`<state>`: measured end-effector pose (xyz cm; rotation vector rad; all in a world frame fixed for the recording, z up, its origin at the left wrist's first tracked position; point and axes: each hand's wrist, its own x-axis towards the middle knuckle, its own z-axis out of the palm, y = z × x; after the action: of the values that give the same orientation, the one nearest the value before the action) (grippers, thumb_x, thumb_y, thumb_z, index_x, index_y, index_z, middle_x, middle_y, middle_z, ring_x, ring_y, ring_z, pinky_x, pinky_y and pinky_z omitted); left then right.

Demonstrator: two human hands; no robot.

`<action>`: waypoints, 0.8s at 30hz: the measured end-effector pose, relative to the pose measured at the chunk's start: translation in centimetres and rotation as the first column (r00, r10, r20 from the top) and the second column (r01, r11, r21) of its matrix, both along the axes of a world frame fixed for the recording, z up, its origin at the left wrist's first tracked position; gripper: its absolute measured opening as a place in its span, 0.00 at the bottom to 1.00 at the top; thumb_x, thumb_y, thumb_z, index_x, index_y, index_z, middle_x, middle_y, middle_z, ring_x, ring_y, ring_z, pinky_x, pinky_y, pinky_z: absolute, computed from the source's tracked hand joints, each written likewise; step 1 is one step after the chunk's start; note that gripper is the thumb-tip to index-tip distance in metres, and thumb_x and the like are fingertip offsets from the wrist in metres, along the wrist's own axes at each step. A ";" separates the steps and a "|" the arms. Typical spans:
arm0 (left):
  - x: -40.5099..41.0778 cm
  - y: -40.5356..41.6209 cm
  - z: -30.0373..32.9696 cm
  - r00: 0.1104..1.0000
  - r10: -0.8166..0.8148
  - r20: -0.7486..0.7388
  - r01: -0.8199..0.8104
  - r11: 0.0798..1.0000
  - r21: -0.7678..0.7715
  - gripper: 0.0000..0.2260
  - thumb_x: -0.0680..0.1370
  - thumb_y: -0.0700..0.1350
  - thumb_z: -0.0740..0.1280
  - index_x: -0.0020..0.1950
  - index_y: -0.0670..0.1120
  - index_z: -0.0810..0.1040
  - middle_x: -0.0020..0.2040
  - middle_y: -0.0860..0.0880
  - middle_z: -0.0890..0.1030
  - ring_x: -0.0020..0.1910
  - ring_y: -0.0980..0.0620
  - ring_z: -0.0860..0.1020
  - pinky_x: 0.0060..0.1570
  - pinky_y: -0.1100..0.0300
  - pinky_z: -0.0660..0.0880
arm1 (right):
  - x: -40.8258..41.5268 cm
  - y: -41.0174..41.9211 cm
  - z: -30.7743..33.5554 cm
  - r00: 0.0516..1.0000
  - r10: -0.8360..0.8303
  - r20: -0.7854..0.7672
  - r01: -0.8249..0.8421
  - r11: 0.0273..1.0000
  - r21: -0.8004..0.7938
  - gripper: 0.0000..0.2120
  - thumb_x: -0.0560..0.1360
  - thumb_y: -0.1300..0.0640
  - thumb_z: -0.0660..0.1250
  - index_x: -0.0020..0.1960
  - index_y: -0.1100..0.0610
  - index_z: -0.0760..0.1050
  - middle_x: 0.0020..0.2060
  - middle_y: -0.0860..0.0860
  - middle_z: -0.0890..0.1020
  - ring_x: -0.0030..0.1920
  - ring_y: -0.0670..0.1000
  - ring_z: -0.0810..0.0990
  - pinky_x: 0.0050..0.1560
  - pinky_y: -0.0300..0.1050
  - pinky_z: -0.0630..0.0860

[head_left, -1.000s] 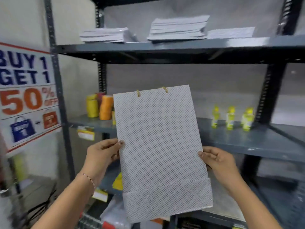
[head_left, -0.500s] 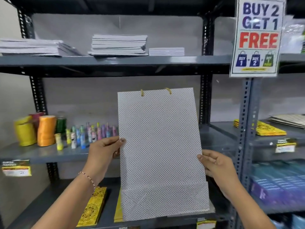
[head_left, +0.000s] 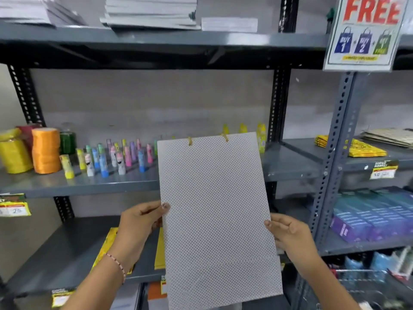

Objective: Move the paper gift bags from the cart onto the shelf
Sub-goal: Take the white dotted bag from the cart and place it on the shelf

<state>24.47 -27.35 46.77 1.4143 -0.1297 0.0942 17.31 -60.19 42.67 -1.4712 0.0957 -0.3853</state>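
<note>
Shelving (head_left: 156, 39) of grey slotted steel fills the view, with flat stacks of white paper (head_left: 152, 12) on the top board at 12 o'clock. On the middle board, at 9 o'clock, stand yellow and orange ribbon spools (head_left: 45, 151) and a cluster of small pastel tubes (head_left: 116, 156); three yellow bottles (head_left: 260, 137) peek out just behind the bag's top edge. A promotional sign (head_left: 366, 32) reading FREE hangs at 1 o'clock. Flat yellow bags (head_left: 366, 149) lie on the neighbouring bay at 3 o'clock, boxed goods (head_left: 375, 215) below them, and more yellow bags (head_left: 105, 247) lie on the lower board behind the left wrist.

The white dotted paper gift bag (head_left: 216, 215) is held in the air in front of the shelf, folded flat, covering part of the middle and lower boards. The left hand (head_left: 138, 222) pinches its left edge at 9 o'clock, thumb on the front face, the fingers behind. The right hand (head_left: 290, 236) grips the right edge at 3 o'clock, slightly lower, with the thumb on the front face.

The bag stands upright, long axis running 12 to 6 o'clock with a slight lean, top toward 11. Its gold cord handles (head_left: 224, 137) are at the top and the folded base is at the bottom.
</note>
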 end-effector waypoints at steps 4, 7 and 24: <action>-0.5 1.1 -6.1 0.990 -0.049 -0.129 0.055 0.998 0.041 0.13 0.66 0.43 0.74 0.49 0.40 0.85 0.48 0.39 0.86 0.46 0.41 0.84 0.50 0.50 0.81 | 0.0 0.1 -6.1 0.983 -0.004 -0.181 0.000 1.000 -0.022 0.06 0.73 0.62 0.68 0.48 0.59 0.83 0.46 0.57 0.87 0.48 0.57 0.85 0.54 0.57 0.79; -0.9 1.9 -10.1 0.965 -0.081 -0.250 0.095 0.994 0.045 0.13 0.64 0.45 0.75 0.45 0.40 0.86 0.46 0.34 0.85 0.44 0.37 0.82 0.52 0.45 0.77 | -0.4 0.3 -9.7 0.949 0.010 -0.316 -0.012 1.000 -0.004 0.06 0.73 0.61 0.69 0.48 0.58 0.83 0.48 0.57 0.86 0.51 0.57 0.84 0.58 0.59 0.77; 4.3 -7.9 -18.8 0.791 -0.297 -0.536 0.379 0.924 0.047 0.19 0.72 0.41 0.73 0.61 0.56 0.77 0.45 0.48 0.87 0.42 0.48 0.84 0.37 0.53 0.80 | 6.7 -5.2 -14.7 0.868 -0.290 -0.403 0.319 0.948 0.003 0.04 0.73 0.63 0.68 0.47 0.56 0.80 0.48 0.57 0.83 0.49 0.56 0.80 0.54 0.49 0.75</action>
<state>28.82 -35.28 27.93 1.5008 0.0637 -0.6138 24.03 -65.36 28.01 -1.4499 0.6716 -0.3269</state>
